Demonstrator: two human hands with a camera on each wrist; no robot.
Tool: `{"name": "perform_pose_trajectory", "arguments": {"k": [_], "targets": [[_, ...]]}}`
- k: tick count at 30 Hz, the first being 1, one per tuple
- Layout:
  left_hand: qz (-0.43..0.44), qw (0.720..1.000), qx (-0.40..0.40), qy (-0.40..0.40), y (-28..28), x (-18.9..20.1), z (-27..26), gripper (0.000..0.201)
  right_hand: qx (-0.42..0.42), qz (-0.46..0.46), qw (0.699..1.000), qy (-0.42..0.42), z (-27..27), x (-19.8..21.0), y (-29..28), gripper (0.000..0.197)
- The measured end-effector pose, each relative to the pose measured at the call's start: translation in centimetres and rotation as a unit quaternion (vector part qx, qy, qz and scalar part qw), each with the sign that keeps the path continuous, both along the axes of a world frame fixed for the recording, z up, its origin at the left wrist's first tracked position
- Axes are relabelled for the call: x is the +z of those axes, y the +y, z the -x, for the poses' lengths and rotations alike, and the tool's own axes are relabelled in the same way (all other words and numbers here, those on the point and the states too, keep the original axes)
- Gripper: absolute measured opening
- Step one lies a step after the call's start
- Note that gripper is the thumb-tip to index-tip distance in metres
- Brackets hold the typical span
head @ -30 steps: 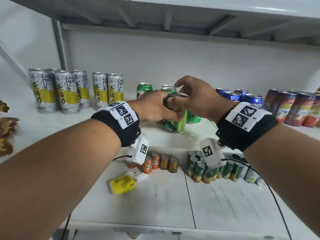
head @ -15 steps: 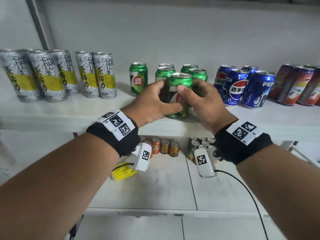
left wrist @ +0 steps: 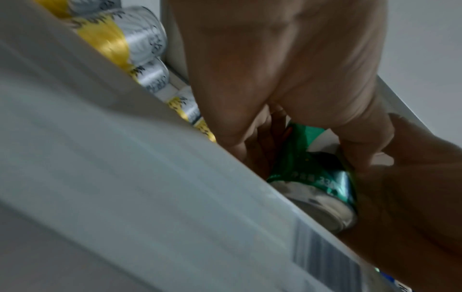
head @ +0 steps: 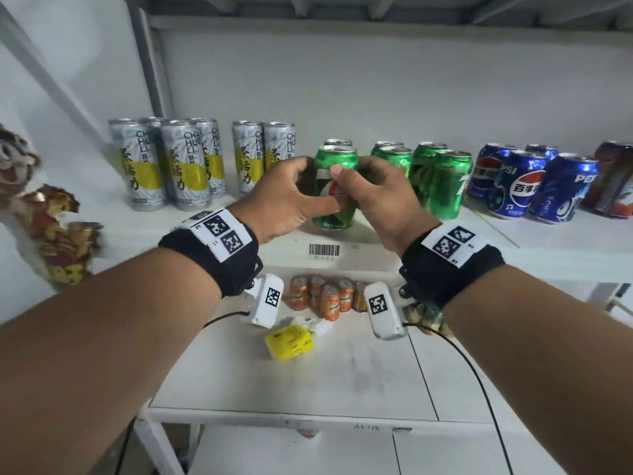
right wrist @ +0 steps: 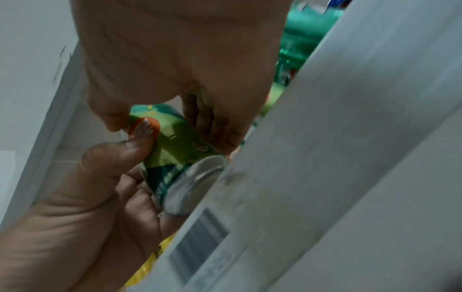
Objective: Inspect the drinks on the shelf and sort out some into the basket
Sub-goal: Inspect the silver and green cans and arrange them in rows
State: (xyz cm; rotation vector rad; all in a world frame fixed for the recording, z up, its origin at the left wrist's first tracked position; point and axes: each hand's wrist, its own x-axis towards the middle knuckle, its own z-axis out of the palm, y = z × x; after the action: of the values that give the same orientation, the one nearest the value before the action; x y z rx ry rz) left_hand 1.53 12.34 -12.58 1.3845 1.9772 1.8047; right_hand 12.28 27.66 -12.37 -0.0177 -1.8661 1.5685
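Note:
A green 7-Up can (head: 335, 204) stands upright at the front edge of the white shelf (head: 394, 258), held from both sides. My left hand (head: 294, 200) grips its left side, thumb across the label. My right hand (head: 373, 193) grips its right side, thumb on the upper front. The left wrist view shows the can (left wrist: 317, 177) under my left hand's fingers (left wrist: 360, 142). In the right wrist view the can (right wrist: 180, 154) shows its silver base, pinched between my right hand (right wrist: 175, 69) and the left thumb. Whether the base touches the shelf I cannot tell. No basket is in view.
Tall silver-and-yellow tea cans (head: 164, 166) stand to the left. More green cans (head: 442, 183), blue Pepsi cans (head: 524, 190) and reddish cans (head: 616, 186) stand to the right. A lower shelf holds orange cans (head: 322, 296) and a yellow packet (head: 291, 342). A barcode label (head: 324, 250) marks the shelf edge.
My right hand has slid from the can's top to its side. Both hands have kept hold of the can and brought it down to the shelf's front edge.

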Motion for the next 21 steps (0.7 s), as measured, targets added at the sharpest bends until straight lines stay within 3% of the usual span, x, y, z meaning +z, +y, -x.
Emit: {"name": "perform_pose_trajectory", "arguments": {"k": [6,12,15,21], "targets": [[-0.005,0.999,0.020,0.030,-3.7,-0.6,2.5,0.058,0.025,0.043,0.998,0.030,3.1,-0.7,-4.0,0.039],[-0.024,0.998,0.009,0.062,-3.9,-2.1,3.9,0.074,0.027,-0.041,0.998,0.029,2.9,-2.0,-3.9,0.059],[-0.020,0.999,-0.017,0.046,-3.9,-2.2,4.8,0.078,0.022,-0.071,0.997,0.020,2.7,-2.1,-3.8,0.059],[0.003,0.995,-0.033,0.095,-3.8,-2.4,5.2,0.077,0.002,-0.112,0.994,0.011,2.5,-2.1,-4.3,0.050]]}}
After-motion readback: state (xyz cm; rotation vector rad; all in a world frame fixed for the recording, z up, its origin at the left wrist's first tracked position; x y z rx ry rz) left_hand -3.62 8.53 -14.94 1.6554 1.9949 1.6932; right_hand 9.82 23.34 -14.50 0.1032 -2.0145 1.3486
